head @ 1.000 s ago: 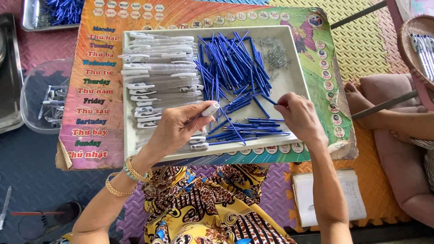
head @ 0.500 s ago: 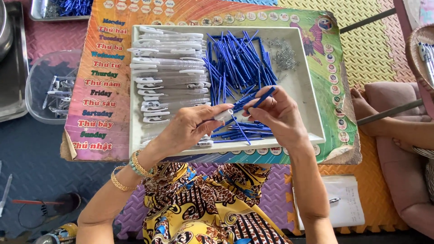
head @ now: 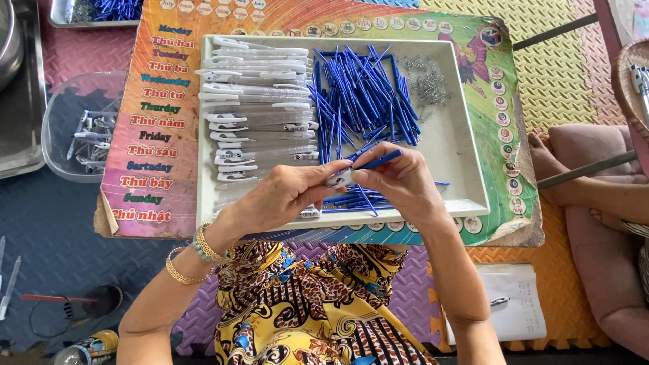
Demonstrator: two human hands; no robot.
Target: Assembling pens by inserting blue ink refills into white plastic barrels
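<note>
A white tray [head: 466, 162] rests on a colourful printed board [head: 162, 135]. It holds a stack of clear pen barrels with white clips [head: 257, 115] on the left, a heap of blue refills [head: 365, 94] in the middle and a small pile of metal springs [head: 429, 81] at the far right. Over the tray's near edge, my left hand [head: 284, 196] grips a clear pen barrel [head: 338, 180]. My right hand [head: 399, 179] pinches a blue refill [head: 378, 160] whose end meets the barrel's mouth. Both hands touch each other.
A clear plastic tub [head: 81, 128] with several pen parts sits left of the board, with a metal tray [head: 17, 88] beyond it. Another person's foot [head: 547, 169] rests on a pink cushion [head: 608, 257] at the right. A white notepad [head: 514, 304] lies on the foam mat.
My right hand lifted a blue refill out of the tray and brought it to the barrel in my left hand. Both hands came together near the tray's front edge.
</note>
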